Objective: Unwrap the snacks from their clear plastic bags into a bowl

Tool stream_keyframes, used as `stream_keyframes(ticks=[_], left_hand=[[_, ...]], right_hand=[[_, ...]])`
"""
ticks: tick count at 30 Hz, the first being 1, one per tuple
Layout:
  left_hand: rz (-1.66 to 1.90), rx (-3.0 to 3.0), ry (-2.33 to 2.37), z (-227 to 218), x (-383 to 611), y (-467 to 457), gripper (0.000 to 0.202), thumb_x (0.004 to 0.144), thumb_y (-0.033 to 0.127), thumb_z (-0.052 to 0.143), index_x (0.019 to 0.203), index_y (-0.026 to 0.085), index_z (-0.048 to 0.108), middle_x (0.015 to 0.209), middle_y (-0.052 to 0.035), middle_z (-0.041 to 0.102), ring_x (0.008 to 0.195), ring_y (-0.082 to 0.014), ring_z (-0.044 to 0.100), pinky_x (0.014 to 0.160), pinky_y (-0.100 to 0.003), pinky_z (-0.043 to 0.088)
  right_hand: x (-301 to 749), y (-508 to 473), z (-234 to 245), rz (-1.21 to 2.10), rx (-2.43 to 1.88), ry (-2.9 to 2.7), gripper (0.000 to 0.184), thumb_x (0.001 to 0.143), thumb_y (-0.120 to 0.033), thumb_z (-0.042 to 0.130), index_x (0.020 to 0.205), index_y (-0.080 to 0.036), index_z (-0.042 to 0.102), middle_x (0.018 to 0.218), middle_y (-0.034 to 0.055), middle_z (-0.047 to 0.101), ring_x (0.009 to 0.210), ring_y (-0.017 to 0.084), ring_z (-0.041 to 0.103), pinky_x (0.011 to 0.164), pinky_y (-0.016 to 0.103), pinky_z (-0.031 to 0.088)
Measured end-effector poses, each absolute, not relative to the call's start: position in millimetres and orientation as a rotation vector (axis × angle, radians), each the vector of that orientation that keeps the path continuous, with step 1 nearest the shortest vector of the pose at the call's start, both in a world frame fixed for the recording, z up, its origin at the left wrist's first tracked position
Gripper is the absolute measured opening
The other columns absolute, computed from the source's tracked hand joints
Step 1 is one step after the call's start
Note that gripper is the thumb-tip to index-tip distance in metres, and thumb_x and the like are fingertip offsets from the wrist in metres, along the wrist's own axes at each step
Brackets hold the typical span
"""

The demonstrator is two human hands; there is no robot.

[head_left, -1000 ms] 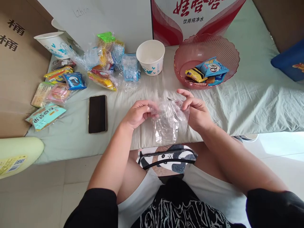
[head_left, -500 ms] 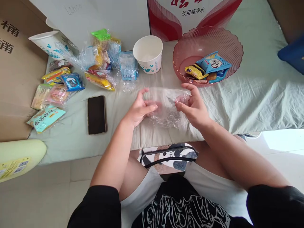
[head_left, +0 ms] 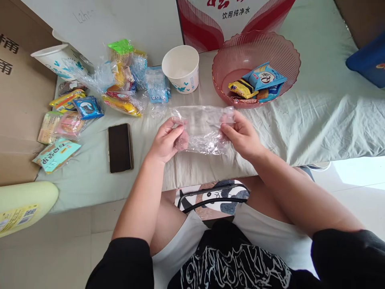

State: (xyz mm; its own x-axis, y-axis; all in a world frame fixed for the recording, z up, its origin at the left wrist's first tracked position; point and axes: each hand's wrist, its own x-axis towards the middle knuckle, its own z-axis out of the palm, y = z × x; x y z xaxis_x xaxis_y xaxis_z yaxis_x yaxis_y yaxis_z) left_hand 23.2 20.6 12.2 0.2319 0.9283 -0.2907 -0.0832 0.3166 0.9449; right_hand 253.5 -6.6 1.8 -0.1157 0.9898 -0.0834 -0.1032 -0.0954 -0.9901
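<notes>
A clear, crinkled plastic bag (head_left: 202, 127) is stretched sideways between my two hands over the pale green cloth (head_left: 315, 120). My left hand (head_left: 166, 140) pinches its left end with thumb and fingers closed. My right hand (head_left: 240, 134) pinches the right end the same way. Just beyond the bag stands a pink ribbed bowl (head_left: 279, 52) with a few snack packets (head_left: 260, 82) inside, and a white paper cup (head_left: 181, 68) to its left.
A black phone (head_left: 120, 147) lies left of my left hand. Several wrapped snacks (head_left: 87, 107) and clear bags (head_left: 126, 80) crowd the far left beside another paper cup (head_left: 52, 60). A cardboard box (head_left: 18, 100) stands at the left, a red-and-white carton (head_left: 228, 20) behind.
The bag hung crumpled between my hands a second ago; now my hands have moved apart and forward, and the bag is spread wide and flatter between them.
</notes>
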Motion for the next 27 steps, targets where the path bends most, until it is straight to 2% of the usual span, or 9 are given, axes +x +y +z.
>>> stream_keyframes(ticks=[5, 7, 9, 11, 14, 18, 22, 24, 27], left_hand=[[0.99, 0.976, 1.08, 14, 21, 25, 0.025, 0.073, 0.046, 0.069, 0.072, 0.022, 0.063, 0.066, -0.0006, 0.064, 0.057, -0.0149, 0.062, 0.053, -0.029, 0.05], [1.008, 1.08, 1.106, 13, 21, 25, 0.029, 0.073, 0.048, 0.071, 0.066, 0.021, 0.064, 0.069, -0.0022, 0.064, 0.061, -0.0149, 0.061, 0.056, -0.028, 0.049], [1.001, 1.19, 1.136, 10, 22, 25, 0.024, 0.066, 0.04, 0.079, 0.066, 0.02, 0.065, 0.069, -0.0012, 0.063, 0.062, -0.0132, 0.057, 0.056, -0.026, 0.045], [0.982, 1.226, 1.155, 6, 24, 25, 0.021, 0.06, 0.028, 0.083, 0.07, 0.02, 0.066, 0.071, 0.0008, 0.061, 0.062, -0.0112, 0.053, 0.056, -0.024, 0.042], [1.059, 1.206, 1.187, 1, 24, 29, 0.026, 0.058, 0.022, 0.08, 0.078, 0.021, 0.065, 0.079, 0.0009, 0.061, 0.068, -0.0113, 0.055, 0.06, -0.023, 0.044], [1.464, 1.255, 1.364, 2, 26, 30, 0.026, 0.066, 0.025, 0.077, 0.083, 0.023, 0.059, 0.085, 0.0004, 0.06, 0.079, -0.0129, 0.06, 0.069, -0.024, 0.048], [1.359, 1.424, 1.322, 4, 38, 12, 0.023, 0.082, 0.038, 0.077, 0.087, 0.022, 0.061, 0.085, -0.0016, 0.064, 0.082, -0.0156, 0.064, 0.08, -0.029, 0.054], [1.186, 1.436, 1.209, 1, 47, 1, 0.033, 0.082, 0.045, 0.08, 0.103, 0.023, 0.065, 0.108, -0.0073, 0.071, 0.105, -0.0212, 0.069, 0.092, -0.032, 0.055], [1.049, 1.344, 1.049, -4, 58, -8, 0.063, 0.076, 0.056, 0.085, 0.127, 0.027, 0.063, 0.14, -0.0117, 0.065, 0.133, -0.0282, 0.062, 0.102, -0.036, 0.055]], right_hand=[[258, -5, 4, 1.401, -1.07, -1.072, 0.036, 0.086, -0.061, 0.056, 0.08, -0.026, 0.057, 0.072, 0.0013, 0.054, 0.063, 0.017, 0.055, 0.06, 0.035, 0.048], [260, -7, 4, 1.36, -1.111, -1.136, 0.046, 0.09, -0.067, 0.047, 0.075, -0.025, 0.058, 0.072, 0.0033, 0.055, 0.065, 0.019, 0.054, 0.061, 0.036, 0.047], [259, -8, 4, 1.225, -1.206, -1.22, 0.043, 0.088, -0.065, 0.054, 0.074, -0.025, 0.056, 0.07, 0.0019, 0.052, 0.064, 0.017, 0.05, 0.06, 0.034, 0.044], [256, -9, 3, 1.116, -1.261, -1.239, 0.032, 0.078, -0.052, 0.074, 0.083, -0.026, 0.056, 0.072, -0.0013, 0.053, 0.063, 0.015, 0.046, 0.059, 0.031, 0.041], [251, -8, 3, 1.183, -1.247, -1.147, 0.046, 0.065, -0.034, 0.081, 0.1, -0.027, 0.052, 0.076, -0.0049, 0.055, 0.063, 0.013, 0.047, 0.058, 0.028, 0.039], [251, -8, 6, 1.169, -1.341, -1.151, 0.023, 0.075, -0.035, 0.071, 0.086, -0.024, 0.054, 0.068, -0.0052, 0.049, 0.058, 0.011, 0.04, 0.056, 0.028, 0.033], [250, -13, 7, 0.841, -1.338, -1.318, 0.009, 0.086, -0.03, 0.063, 0.083, -0.025, 0.055, 0.085, 0.0014, 0.065, 0.078, 0.018, 0.059, 0.076, 0.035, 0.047], [246, -18, 5, 0.766, -1.288, -1.424, 0.005, 0.09, -0.028, 0.059, 0.087, -0.026, 0.055, 0.096, 0.0043, 0.071, 0.091, 0.021, 0.065, 0.087, 0.039, 0.049], [237, -26, 2, 0.814, -1.222, -1.543, 0.002, 0.094, -0.026, 0.054, 0.093, -0.027, 0.052, 0.101, 0.0056, 0.073, 0.095, 0.022, 0.068, 0.086, 0.039, 0.052]])
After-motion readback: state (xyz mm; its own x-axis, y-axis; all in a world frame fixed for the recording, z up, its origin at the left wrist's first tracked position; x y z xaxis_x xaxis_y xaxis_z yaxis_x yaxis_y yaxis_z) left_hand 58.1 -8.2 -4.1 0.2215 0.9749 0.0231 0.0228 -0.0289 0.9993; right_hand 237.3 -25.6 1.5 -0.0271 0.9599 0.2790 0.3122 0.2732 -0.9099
